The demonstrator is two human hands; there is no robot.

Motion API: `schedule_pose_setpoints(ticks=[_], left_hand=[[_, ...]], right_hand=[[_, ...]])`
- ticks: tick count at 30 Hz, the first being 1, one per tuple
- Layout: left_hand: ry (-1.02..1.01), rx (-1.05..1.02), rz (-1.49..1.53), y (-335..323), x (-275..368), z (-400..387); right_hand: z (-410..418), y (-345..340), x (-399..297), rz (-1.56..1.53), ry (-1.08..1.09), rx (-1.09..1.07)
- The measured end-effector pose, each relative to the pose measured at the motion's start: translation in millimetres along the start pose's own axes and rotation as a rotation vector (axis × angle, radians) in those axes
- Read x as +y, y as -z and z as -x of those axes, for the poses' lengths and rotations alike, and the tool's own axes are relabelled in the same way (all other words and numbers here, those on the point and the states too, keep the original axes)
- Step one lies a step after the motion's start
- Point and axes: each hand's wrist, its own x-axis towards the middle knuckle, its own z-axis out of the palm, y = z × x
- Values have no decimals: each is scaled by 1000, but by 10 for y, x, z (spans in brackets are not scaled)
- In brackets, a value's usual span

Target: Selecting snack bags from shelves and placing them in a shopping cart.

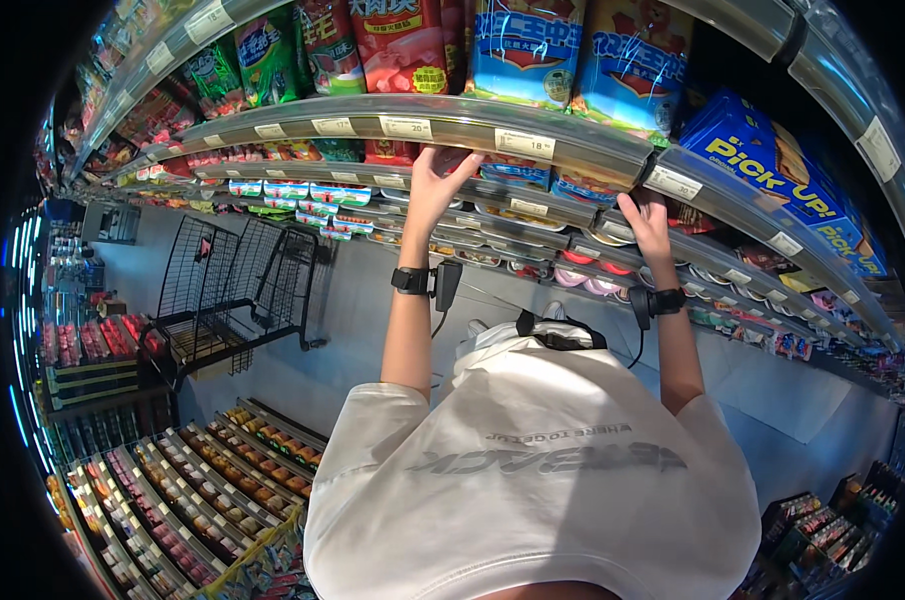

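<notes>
My left hand (439, 182) reaches up to the second shelf from the top, its fingertips partly hidden under the price-tag strip of the shelf above (452, 120). Thumb and fingers are spread, near red and blue snack packages (514, 171) on that lower level. My right hand (645, 214) is raised at the same level, beside another blue package (589, 187), with its fingertips partly behind the shelf edge. Whether either hand touches or grips a package cannot be told. Large blue bags (526, 52) and a red bag (400, 49) stand on the shelf above.
Blue biscuit boxes (771, 161) sit at the upper right. Packaged foods fill the lower shelves. Behind on the left stands a black wire shopping cart (231, 300). Tiered display racks (197, 495) occupy the lower left, and more racks (835, 525) the lower right.
</notes>
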Motion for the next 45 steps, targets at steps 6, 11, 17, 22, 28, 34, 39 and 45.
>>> schedule_pose_setpoints(ticks=[6, 11, 17, 22, 28, 34, 39, 45], left_hand=[[-10, 37, 18, -92, -72, 26], [-49, 118, -44, -149, -163, -2], [-99, 232, -216, -205, -261, -137], [-132, 240, -315, -359, -199, -147], [-142, 174, -272, -375, -451, -154], [-140, 167, -251, -399, -391, -151], [-109, 174, -310, -402, -487, -193], [-11, 123, -446, -384, -452, -182]], right_hand=[[42, 18, 48, 34, -76, 36], [45, 57, 109, 81, -84, 41], [-3, -43, 0, 236, -56, 54], [-30, -44, -30, 409, -6, 79], [-152, -23, 121, 567, -38, 151], [-140, -79, 143, 606, 38, 232], [-101, -130, 1, 590, 40, 171], [-87, -66, 13, 610, 22, 129]])
